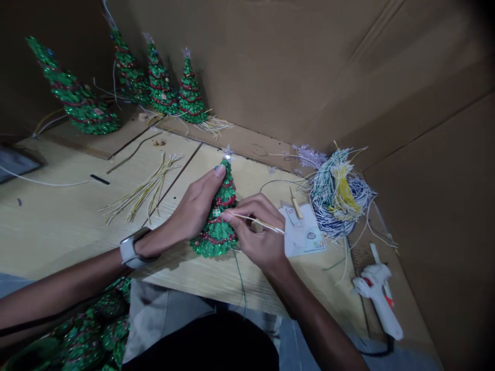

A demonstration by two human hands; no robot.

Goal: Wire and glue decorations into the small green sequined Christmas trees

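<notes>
A small green glitter Christmas tree (217, 226) with red trim and a clear star on top stands on the pale wooden table (58, 226). My left hand (193, 206) wraps round its left side, thumb near the top. My right hand (259, 232) pinches a thin yellow-white wire (263, 222) against the tree's middle; the wire sticks out to the right. A thin green wire hangs from the tree's base over the table edge. A watch sits on my left wrist.
Several finished trees (160, 82) stand at the back left against cardboard walls. Loose yellow wires (143, 190) lie left of the hands. A bundle of coloured wires (340, 196), a white card (303, 232) and a glue gun (379, 299) lie to the right. More green trees (93, 330) are in my lap.
</notes>
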